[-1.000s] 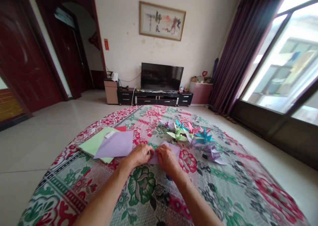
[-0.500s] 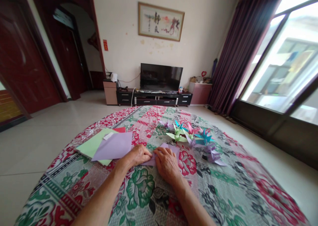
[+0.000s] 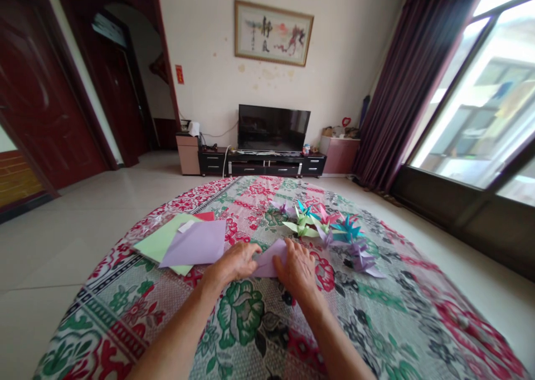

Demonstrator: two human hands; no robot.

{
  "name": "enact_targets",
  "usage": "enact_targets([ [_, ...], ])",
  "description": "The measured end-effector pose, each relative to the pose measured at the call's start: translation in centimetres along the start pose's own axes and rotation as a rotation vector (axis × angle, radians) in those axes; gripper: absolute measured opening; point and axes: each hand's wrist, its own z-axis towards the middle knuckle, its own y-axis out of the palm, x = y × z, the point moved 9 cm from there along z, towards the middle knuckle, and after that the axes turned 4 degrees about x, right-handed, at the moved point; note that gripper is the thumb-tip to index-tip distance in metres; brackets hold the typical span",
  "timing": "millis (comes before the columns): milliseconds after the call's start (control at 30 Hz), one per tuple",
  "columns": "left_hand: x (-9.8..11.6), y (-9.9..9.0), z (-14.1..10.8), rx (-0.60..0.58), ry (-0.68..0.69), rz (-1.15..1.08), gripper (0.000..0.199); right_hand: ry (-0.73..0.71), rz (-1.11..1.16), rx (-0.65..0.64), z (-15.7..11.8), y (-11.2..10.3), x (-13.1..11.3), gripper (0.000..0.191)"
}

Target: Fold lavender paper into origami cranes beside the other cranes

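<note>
A folded piece of purple origami paper lies on the patterned tablecloth between my two hands. At its left corner is my left hand, fingers curled and closed on the paper's edge; the exact grip is partly hidden. My right hand rests palm down over the paper's right part, fingers spread and thumb apart, covering that side. Further right stand several folded paper cranes: light green, blue, pink and purple.
Left of my hands lies a stack of loose sheets, with a purple sheet over a light green one and a red corner behind. A small white slip sits on top. Beyond the round table stands a television.
My right hand has shifted right, away from my left hand, and its fingers have spread. More of the purple paper shows between the hands. The camera view has shifted slightly.
</note>
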Motion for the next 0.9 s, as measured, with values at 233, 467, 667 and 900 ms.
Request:
enact_targets([
  [233,0.4,1.6,-0.6,-0.145,-0.146,-0.241,0.066,-0.032,0.232,-0.029,1.2,0.1,0.1,0.048],
  [467,-0.3,1.6,-0.6,-0.192,-0.23,-0.393,0.042,-0.164,0.456,0.093,1.2,-0.6,-1.5,0.05],
  [667,-4.1,-3.5,0.7,0.359,-0.267,-0.245,0.042,-0.465,0.508,0.128,-0.5,-2.7,-5.4,0.046],
  [900,-5.5,-3.2,0.6,0.538,-0.289,-0.497,0.061,-0.641,0.516,0.086,-1.7,-3.1,-6.9,0.038],
])
